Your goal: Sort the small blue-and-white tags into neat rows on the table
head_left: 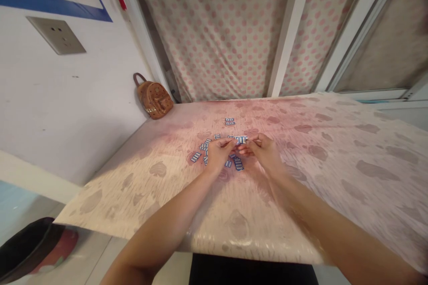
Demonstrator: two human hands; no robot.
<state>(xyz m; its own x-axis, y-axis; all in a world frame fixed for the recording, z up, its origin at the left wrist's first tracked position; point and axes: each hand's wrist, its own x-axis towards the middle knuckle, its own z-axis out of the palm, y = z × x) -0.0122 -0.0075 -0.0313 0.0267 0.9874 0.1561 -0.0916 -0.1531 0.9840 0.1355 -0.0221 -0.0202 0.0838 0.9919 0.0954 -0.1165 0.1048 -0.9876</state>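
Both my hands meet over the middle of the table. Between their fingertips is a small white piece with blue stripes [241,140], like a little card or tile. My left hand [219,153] pinches its left side, and my right hand [262,149] grips its right side. Under and around my left hand lie several similar striped pieces [195,156], loosely scattered and partly hidden by the hand. More of them [238,163] lie just below the held piece. Farther back, a small pair of striped pieces [229,121] sits apart from the rest.
A patterned cloth [321,196] covers the table. At its back left corner a small brown backpack [155,99] leans by the wall. A dotted curtain [227,31] hangs behind the table. On the floor at lower left stands a dark-and-red bin [55,249].
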